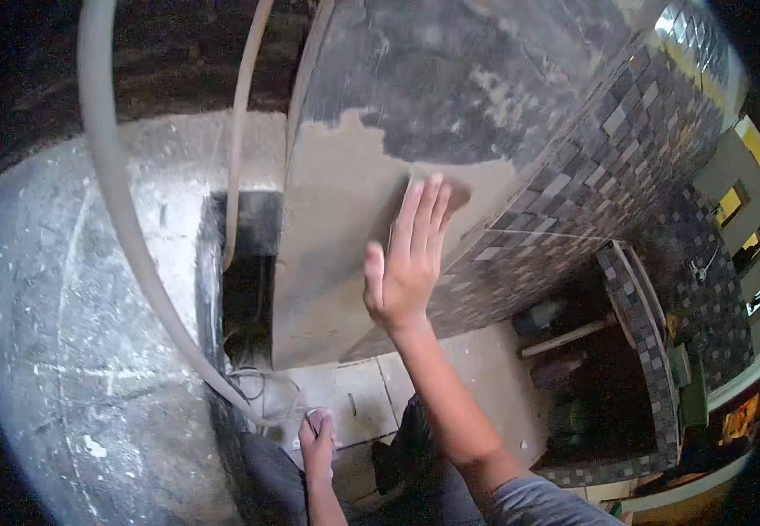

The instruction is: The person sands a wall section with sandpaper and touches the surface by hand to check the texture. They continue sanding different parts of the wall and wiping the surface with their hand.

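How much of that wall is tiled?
Only partly. Small brown-and-grey mosaic tiles cover its right side; the left is bare tan-and-grey plaster, where the right hand lies flat.

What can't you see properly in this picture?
1. Head view: whatever lies under the right hand on the wall; the flat palm covers it.
2. Head view: what the left hand grips, if anything; it is small and its fingers curl over.
3. Head view: the inside of the dark gap beside the wall; shadow hides it.

Looks dim and murky — brightens toward the yellow glow (731, 203) at far right, bends and blackens at the edges.
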{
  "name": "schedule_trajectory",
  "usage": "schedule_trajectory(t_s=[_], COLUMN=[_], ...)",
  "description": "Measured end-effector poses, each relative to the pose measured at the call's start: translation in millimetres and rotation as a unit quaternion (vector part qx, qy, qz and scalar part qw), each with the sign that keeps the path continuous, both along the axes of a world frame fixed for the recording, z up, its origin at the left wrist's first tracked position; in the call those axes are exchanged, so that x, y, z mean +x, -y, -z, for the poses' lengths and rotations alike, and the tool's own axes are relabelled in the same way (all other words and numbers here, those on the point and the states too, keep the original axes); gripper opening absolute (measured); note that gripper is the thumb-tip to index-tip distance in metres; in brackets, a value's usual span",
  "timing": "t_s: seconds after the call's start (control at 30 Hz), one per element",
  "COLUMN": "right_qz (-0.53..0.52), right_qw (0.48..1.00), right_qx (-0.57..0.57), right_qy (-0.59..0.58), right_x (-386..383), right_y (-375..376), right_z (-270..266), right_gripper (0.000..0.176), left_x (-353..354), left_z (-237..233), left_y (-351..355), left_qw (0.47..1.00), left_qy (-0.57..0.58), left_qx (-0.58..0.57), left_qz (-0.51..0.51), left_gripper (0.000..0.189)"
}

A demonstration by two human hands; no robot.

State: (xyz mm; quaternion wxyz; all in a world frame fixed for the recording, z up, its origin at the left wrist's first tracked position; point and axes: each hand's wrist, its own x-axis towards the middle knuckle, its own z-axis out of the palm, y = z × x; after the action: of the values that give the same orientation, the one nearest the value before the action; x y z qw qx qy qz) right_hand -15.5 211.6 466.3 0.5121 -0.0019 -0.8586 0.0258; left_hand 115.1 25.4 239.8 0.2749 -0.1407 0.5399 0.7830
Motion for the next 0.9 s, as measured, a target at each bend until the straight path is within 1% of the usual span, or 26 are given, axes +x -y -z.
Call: schedule_trajectory(t_s=[0.1,0.13,0.23,0.27,0.37,0.4,0.5,0.53,0.57,0.63,0.73,0.77,0.8,0.83,0.9], right_qz=[0.03,0.012,0.02,0.014,0.013,-0.016,0.02,-0.002,0.017,0.053,0.034,0.03,0.047,0.041,0.017], right_qw=[0.999,0.999,1.0,1.0,0.999,0.999,0.999,0.999,0.998,0.993,0.999,0.998,0.998,0.999,0.999], right_qx=[0.024,0.037,0.017,0.009,0.044,0.051,0.035,0.03,0.037,0.055,0.042,0.038,0.032,0.018,0.005], right_qy=[0.023,-0.003,0.0,0.012,0.026,0.004,-0.007,0.019,0.041,0.088,-0.006,-0.038,-0.024,-0.002,0.027], right_x=[4.5,-0.2,-0.4,3.2,7.4,2.7,-1.5,3.2,9.2,16.0,-2.9,-9.9,-9.2,-2.8,5.6], right_y=[2.3,-5.1,1.1,-1.3,-6.7,-7.8,-3.7,-8.1,-6.0,-7.7,1.9,6.6,12.3,12.5,8.9], right_z=[6.8,7.6,-9.8,-2.4,-5.1,-26.7,-47.8,-30.8,-19.8,-4.7,-43.7,-53.1,-54.8,-44.5,-4.7], right_gripper=[0.071,0.07,0.07,0.07,0.069,0.069,0.07,0.073,0.074,0.076,0.076,0.075,0.07,0.07,0.07], left_x=[-9.9,-7.1,-1.0,0.0,-2.1,-2.5,-1.1,-1.7,-4.0,-9.7,1.9,3.2,4.1,0.7,-5.6], left_z=[-3.0,-0.2,2.1,2.0,18.6,17.2,4.2,19.1,6.4,2.7,11.9,9.4,3.0,-2.8,2.1], left_y=[-1.6,-2.3,-4.7,-1.7,-9.3,-14.6,-0.1,-5.3,-2.7,-4.1,-4.7,-4.2,-3.3,-2.0,-3.3], left_qw=[1.0,0.999,0.999,1.0,0.998,0.995,0.998,1.0,0.999,1.0,0.998,0.998,0.998,0.998,0.999], left_qy=[-0.008,0.024,0.012,0.004,-0.018,-0.011,0.064,0.02,0.032,0.017,0.056,0.049,0.04,0.025,0.037], left_qx=[0.019,0.013,0.006,0.012,0.011,-0.037,-0.005,-0.014,0.002,-0.021,0.04,0.033,0.026,0.022,0.005], left_qz=[-0.023,-0.032,-0.034,-0.001,-0.057,-0.096,0.015,0.01,-0.002,-0.007,-0.001,0.014,0.029,0.046,0.022], left_gripper=[0.012,0.011,0.012,0.015,0.017,0.017,0.017,0.016,0.015,0.014,0.014,0.013,0.013,0.013,0.012])
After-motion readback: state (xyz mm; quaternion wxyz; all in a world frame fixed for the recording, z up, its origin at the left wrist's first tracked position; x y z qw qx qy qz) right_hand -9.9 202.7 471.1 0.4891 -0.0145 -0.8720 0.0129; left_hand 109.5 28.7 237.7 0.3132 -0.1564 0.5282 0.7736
